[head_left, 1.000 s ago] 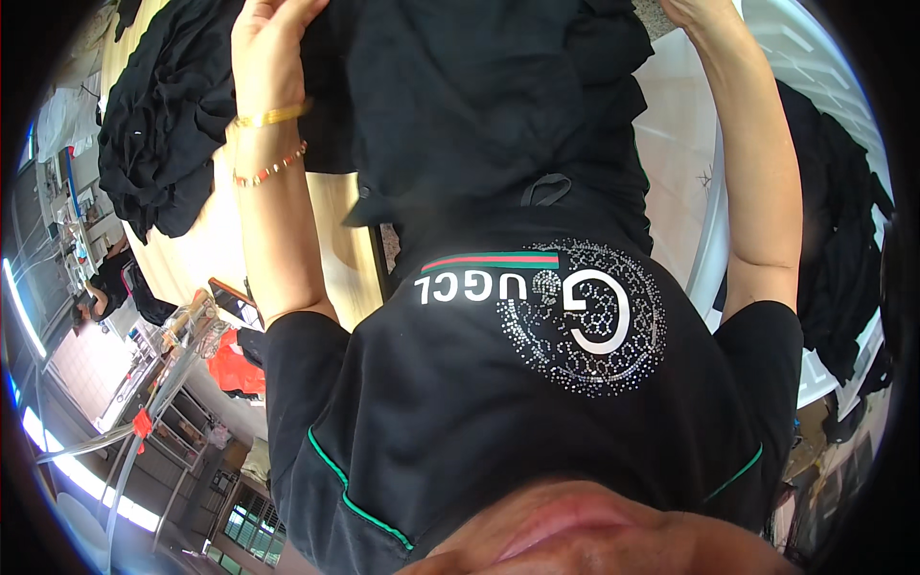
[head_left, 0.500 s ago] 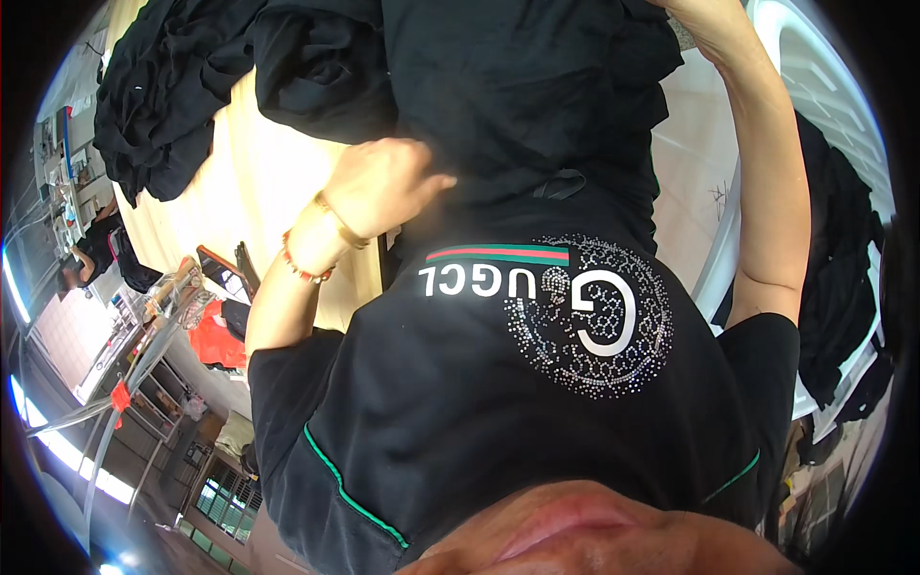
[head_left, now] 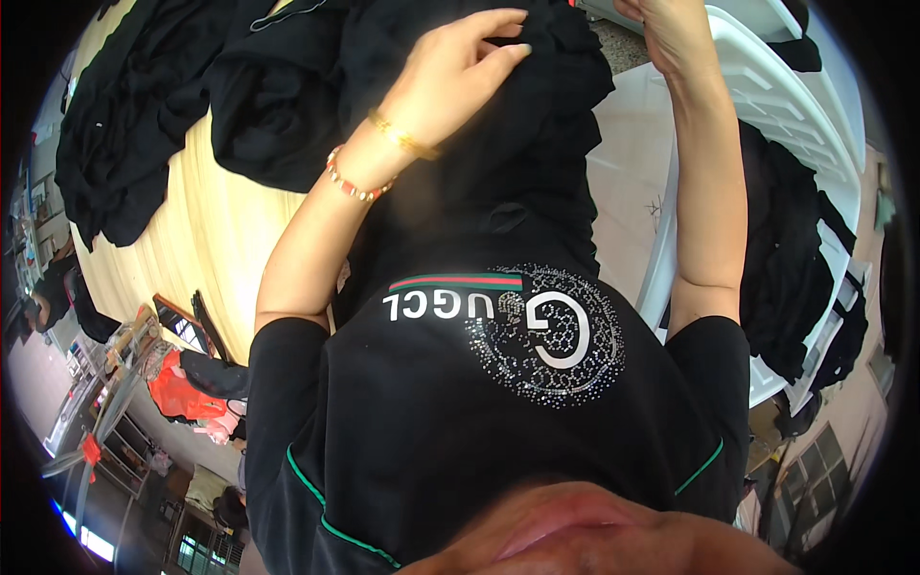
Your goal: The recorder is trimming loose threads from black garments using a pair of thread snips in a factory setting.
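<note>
Black cloth spreads in front of me and over my lap. My left hand, with a gold bangle and a beaded bracelet on its wrist, is over this cloth. Its thumb and fingers are apart with nothing between them; whether the fingertips touch the fabric I cannot tell. At the top edge, to the right of the cloth, my right hand is partly cut off. Its visible fingers are curled in, and what they hold, if anything, is out of sight.
Heaped black cloth lies on a pale wooden table at the left. White plastic baskets stand at the right, with more black cloth there. Red and pink bags are at the lower left. Another person is farther left.
My left hand has moved forward and right over the cloth, and its fingers have spread. My right hand shows more at the top edge. The whole view has shifted slightly.
</note>
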A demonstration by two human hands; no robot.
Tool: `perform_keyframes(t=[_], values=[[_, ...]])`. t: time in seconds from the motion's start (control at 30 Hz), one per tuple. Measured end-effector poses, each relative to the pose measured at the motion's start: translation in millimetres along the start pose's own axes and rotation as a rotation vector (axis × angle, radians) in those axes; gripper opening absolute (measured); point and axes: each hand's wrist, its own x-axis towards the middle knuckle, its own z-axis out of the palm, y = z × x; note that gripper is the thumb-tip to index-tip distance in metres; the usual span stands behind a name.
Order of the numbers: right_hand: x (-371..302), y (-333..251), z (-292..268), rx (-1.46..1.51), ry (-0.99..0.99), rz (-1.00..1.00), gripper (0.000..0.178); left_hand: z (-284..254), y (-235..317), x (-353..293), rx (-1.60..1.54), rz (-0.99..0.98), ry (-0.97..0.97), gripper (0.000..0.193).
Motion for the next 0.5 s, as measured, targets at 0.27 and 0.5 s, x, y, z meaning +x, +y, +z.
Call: perform_keyframes(t=[0.27, 0.5], values=[[5, 2, -5, -0.136, -0.056, -0.025, 0.036, -12, 13, 0, 0.619, 0.24, 0.075, 0.036], [10, 17, -6, -0.021, -0.154, -0.06, 0.037, -10, -2, 13, 0.873, 0.308, -0.02, 0.019]])
